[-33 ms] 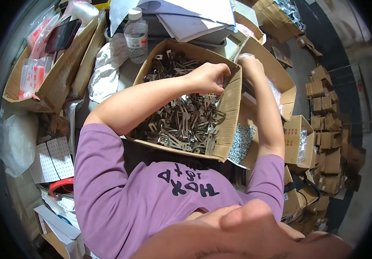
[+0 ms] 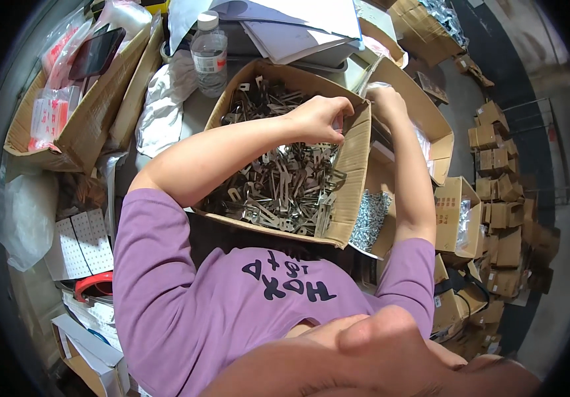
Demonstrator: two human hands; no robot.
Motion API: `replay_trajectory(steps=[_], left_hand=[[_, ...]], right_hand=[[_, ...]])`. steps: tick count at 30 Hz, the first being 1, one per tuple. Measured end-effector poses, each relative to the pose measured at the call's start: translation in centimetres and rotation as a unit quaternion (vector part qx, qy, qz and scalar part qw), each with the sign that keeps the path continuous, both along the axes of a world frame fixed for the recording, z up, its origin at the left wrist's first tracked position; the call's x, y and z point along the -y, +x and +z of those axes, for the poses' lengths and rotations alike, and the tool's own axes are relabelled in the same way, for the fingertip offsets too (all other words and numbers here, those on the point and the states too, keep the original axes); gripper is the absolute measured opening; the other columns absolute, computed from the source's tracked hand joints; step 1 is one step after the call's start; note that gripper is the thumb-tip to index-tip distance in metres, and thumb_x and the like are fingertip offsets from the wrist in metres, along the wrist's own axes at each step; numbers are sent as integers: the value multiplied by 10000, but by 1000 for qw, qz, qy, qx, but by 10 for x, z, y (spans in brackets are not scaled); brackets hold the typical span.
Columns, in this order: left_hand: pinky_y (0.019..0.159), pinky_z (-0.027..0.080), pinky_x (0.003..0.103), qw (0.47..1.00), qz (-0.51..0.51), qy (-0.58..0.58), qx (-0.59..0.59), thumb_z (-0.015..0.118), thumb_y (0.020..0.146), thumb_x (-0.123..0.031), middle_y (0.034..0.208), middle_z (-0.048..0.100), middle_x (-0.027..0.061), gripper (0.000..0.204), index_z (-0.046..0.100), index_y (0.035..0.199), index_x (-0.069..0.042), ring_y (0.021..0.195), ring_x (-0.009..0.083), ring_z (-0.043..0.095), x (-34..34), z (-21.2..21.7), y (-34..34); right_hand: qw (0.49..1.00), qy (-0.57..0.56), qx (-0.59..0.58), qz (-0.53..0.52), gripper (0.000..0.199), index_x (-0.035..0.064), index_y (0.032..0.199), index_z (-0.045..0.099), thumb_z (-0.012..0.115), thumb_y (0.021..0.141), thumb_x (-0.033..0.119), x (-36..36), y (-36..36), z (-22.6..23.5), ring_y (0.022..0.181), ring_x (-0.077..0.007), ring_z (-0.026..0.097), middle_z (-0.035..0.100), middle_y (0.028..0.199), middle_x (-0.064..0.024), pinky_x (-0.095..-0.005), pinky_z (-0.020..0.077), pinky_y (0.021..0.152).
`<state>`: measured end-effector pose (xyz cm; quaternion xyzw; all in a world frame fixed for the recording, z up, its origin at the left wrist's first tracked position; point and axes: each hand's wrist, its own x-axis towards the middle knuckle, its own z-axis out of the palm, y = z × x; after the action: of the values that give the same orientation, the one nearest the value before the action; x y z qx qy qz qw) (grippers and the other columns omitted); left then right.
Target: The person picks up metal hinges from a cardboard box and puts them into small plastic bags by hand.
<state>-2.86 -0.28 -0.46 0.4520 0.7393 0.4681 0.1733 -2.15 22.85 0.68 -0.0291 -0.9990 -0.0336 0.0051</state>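
Note:
A cardboard box full of flat metal clips stands in front of me. Over its right part is my left hand, fingers curled into a pinch close to the inner wall; a small pale bit shows between thumb and fingers, too small to name. Just past that wall, my right hand is closed, above a second cardboard box. Something shiny and clear, like plastic film, shows at its fingertips, which are partly hidden. Clear plastic packaging lies inside this second box.
A water bottle and white cloth stand left of the clip box, papers behind it. Small silvery parts lie to its right. At far left, a carton holds bags and a phone. Stacked cartons fill the right.

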Motion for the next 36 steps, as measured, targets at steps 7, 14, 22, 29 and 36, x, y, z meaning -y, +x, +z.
replay_trajectory(steps=[7, 14, 22, 29, 36], left_hand=[[740, 501, 277, 996, -3, 3, 88, 736, 669, -122, 859, 631, 72, 504, 541, 1114, 12, 805, 154, 608, -1, -2, 0], [818, 466, 263, 936, -92, 109, 322, 722, 739, -41, 927, 597, 27, 341, 555, 1035, -6, 874, 104, 566, -5, -13, -2], [783, 472, 251, 953, 6, 127, 276, 747, 721, -68, 907, 610, 66, 489, 510, 1135, 41, 852, 125, 581, 4, -4, -20], [809, 472, 266, 969, 59, 127, 205, 735, 711, -90, 918, 606, 69, 517, 499, 1152, 41, 863, 129, 574, 5, -5, -28], [836, 466, 268, 973, 49, 109, 200, 735, 703, -110, 924, 593, 56, 522, 508, 1148, 40, 882, 125, 562, 7, -5, -26]], right_hand=[[950, -282, -132, 4, 187, 8, 907, 677, 676, 747, 106, -4, 30, 32, 763, -184, 661, 686, 810, -128, -292, 501, 699], [857, -503, 3, 112, 199, -55, 1010, 640, 638, 833, 35, 63, 71, 55, 817, -94, 602, 654, 914, -60, -223, 480, 727], [971, -221, 22, 88, 160, 46, 896, 653, 644, 769, 143, 86, 82, 35, 789, -300, 641, 659, 835, -151, -385, 496, 716], [975, -9, 171, 144, 172, 122, 889, 669, 562, 805, 227, 114, 75, 1, 838, -281, 653, 670, 852, -120, -411, 522, 725], [956, -116, 199, 182, 130, 88, 857, 657, 619, 748, 149, 105, 69, 0, 817, -310, 642, 662, 825, -145, -408, 512, 733]])
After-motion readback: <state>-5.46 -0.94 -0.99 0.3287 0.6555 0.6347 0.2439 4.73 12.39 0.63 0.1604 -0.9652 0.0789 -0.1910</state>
